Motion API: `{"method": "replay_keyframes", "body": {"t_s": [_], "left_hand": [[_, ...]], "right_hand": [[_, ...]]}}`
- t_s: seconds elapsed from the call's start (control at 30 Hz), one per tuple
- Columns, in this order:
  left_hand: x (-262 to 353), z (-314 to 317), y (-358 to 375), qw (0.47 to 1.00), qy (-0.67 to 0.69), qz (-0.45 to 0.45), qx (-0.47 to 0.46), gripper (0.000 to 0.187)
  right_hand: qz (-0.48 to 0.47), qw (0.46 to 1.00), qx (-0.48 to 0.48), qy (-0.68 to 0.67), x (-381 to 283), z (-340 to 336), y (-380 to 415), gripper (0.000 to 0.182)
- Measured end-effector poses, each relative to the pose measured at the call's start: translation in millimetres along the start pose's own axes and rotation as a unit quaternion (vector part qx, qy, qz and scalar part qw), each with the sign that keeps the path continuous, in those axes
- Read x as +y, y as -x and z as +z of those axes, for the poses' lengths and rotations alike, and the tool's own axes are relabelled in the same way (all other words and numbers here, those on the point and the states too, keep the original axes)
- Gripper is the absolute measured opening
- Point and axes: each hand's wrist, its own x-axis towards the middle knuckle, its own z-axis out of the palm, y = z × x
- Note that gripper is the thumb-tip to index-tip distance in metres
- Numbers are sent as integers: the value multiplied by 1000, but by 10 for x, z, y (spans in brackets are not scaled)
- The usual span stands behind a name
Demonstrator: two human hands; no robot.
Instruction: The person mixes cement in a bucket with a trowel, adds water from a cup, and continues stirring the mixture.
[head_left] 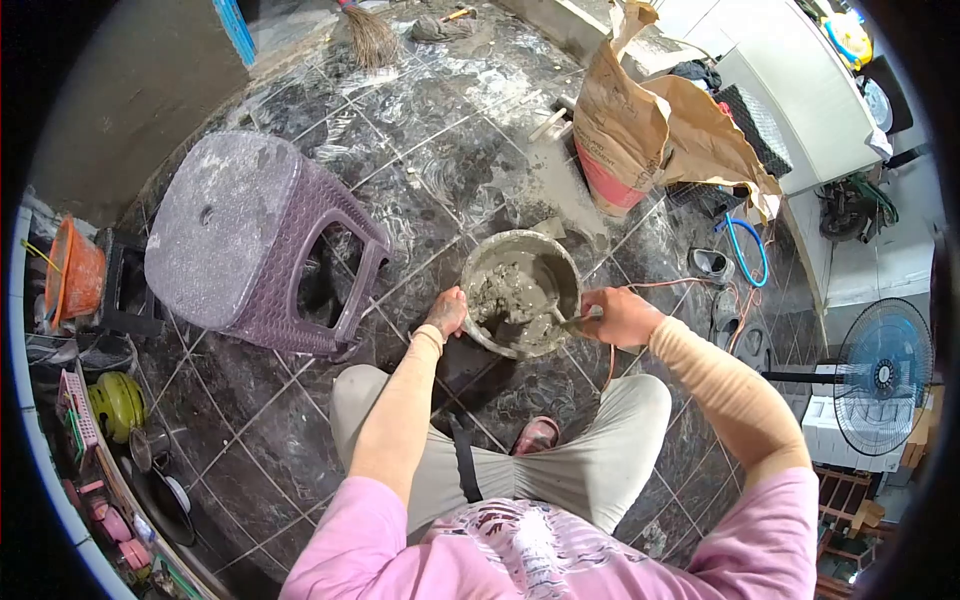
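A round bucket stands on the floor before my knees, with wet grey cement mix in it. The mix is lumpy on the left and smoother on the right. My left hand is closed on the bucket's left rim. At the opposite rim, my right hand is wrapped round the handle of a trowel. Its blade reaches into the bucket and is partly covered by the mix, so its full shape is hidden.
A purple plastic stool stands to the left. Beyond the bucket, an open paper cement bag sits at the right. A broom lies at the back, a fan is far right, and a blue hose lies on the dusty tiles.
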Motion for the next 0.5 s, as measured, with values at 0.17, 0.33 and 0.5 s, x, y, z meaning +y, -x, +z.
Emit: {"method": "replay_keyframes", "body": {"t_s": [0.17,0.33,0.5], "left_hand": [[44,-37,3,999,7,-16,-41,35],[186,-85,21,998,-58,-21,-3,38],[77,-96,-112,992,-109,43,36,35]], "right_hand": [[1,987,-79,138,-262,-172,77,34],[-42,951,-169,254,-391,262,-465,37],[15,975,-149,165,-182,651,-923,37]]}}
